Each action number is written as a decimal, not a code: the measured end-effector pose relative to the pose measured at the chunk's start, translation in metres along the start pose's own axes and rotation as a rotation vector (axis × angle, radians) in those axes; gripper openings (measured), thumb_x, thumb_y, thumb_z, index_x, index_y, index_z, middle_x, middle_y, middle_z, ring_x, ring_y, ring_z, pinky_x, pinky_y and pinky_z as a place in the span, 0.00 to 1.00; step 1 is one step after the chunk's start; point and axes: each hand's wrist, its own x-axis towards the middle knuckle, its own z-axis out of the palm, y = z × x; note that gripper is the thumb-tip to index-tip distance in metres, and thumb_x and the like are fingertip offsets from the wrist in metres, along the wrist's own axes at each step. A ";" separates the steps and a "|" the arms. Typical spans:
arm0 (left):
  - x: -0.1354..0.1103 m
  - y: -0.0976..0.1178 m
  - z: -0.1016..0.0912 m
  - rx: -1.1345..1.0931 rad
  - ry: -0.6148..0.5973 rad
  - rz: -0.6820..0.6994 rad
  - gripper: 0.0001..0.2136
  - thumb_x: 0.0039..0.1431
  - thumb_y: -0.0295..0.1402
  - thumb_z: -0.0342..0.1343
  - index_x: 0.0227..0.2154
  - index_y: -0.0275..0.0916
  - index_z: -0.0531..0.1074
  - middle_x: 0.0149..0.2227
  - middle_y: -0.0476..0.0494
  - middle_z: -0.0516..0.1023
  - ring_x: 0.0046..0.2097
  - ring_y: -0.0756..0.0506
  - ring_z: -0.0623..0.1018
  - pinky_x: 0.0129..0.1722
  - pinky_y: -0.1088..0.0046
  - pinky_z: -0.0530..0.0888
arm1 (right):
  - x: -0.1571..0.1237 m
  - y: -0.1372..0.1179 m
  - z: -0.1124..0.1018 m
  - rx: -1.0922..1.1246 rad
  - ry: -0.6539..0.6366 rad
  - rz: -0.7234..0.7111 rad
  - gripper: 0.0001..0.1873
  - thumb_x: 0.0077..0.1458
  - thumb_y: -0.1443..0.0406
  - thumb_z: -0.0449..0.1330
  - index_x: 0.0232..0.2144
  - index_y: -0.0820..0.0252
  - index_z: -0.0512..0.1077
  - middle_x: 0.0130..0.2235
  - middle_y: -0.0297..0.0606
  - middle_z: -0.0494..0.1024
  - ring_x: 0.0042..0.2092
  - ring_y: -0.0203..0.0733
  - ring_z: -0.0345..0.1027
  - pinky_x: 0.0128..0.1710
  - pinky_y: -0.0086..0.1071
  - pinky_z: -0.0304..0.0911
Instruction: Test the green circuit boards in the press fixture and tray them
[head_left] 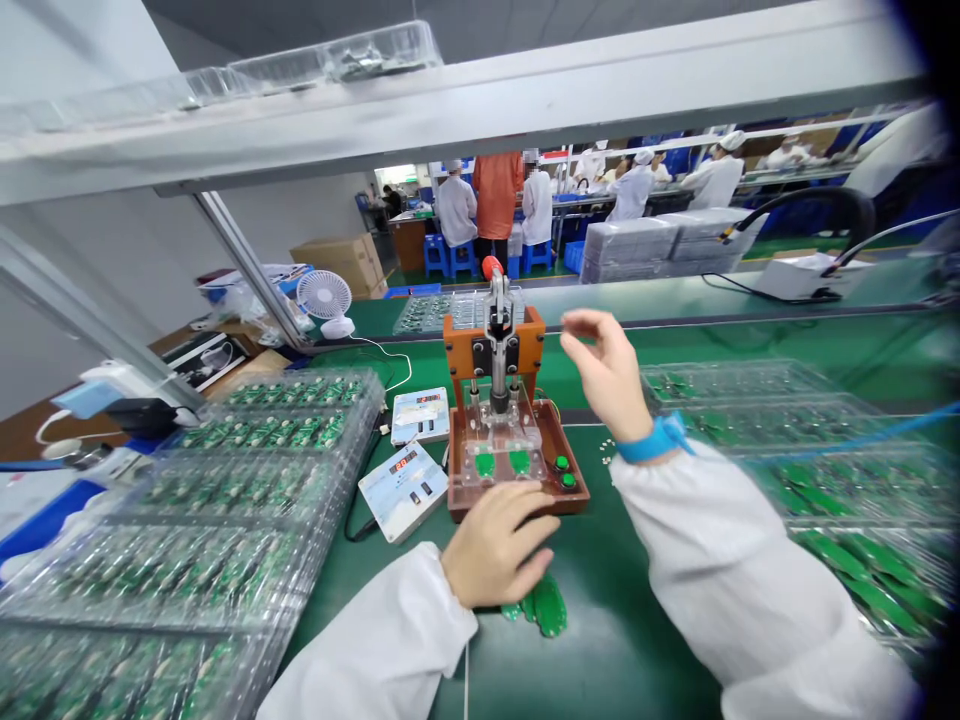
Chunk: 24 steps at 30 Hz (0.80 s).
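Note:
In front of me stands a test fixture with an orange frame [459, 350], a metal toggle clamp and a red-knobbed lever [491, 268]. Two green circuit boards [519, 461] lie side by side on its clear plate. My left hand [501, 545] hovers at the fixture's front edge, fingers apart, with nothing visible in it. Beneath and beside that hand, several loose green boards [550, 606] rest on the green mat, partly covered by it. My right hand [602, 360] is raised to the right of the clamp, fingers curved and apart, holding nothing; a blue wrist strap [651, 442] circles its wrist.
Clear trays of circuit boards [247, 500] are stacked at left, and more trays [840, 470] lie at right. Two small boxes with red displays [403, 492] sit left of the fixture. A white fan [325, 298] stands behind. A shelf beam [480, 95] crosses overhead; people work beyond.

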 end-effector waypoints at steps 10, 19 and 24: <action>-0.017 -0.010 0.018 0.021 -0.257 0.033 0.17 0.69 0.35 0.52 0.56 0.35 0.71 0.64 0.33 0.71 0.69 0.38 0.66 0.67 0.53 0.68 | 0.133 -0.066 0.063 0.195 -0.431 0.103 0.36 0.70 0.42 0.46 0.41 0.69 0.77 0.34 0.38 0.78 0.41 0.43 0.78 0.53 0.50 0.72; -0.017 -0.010 0.023 0.017 -0.287 0.014 0.15 0.69 0.36 0.53 0.54 0.36 0.73 0.64 0.34 0.71 0.69 0.37 0.65 0.68 0.53 0.67 | 0.002 -0.139 0.016 -0.026 -0.129 -0.483 0.18 0.75 0.60 0.50 0.60 0.50 0.73 0.51 0.36 0.82 0.54 0.45 0.77 0.58 0.43 0.73; -0.020 -0.012 0.028 0.010 -0.244 0.022 0.15 0.69 0.37 0.53 0.53 0.37 0.74 0.63 0.37 0.71 0.67 0.39 0.67 0.68 0.56 0.67 | -0.038 -0.119 0.016 -0.060 -0.095 -0.535 0.24 0.70 0.71 0.53 0.63 0.47 0.70 0.56 0.37 0.80 0.58 0.47 0.75 0.60 0.45 0.72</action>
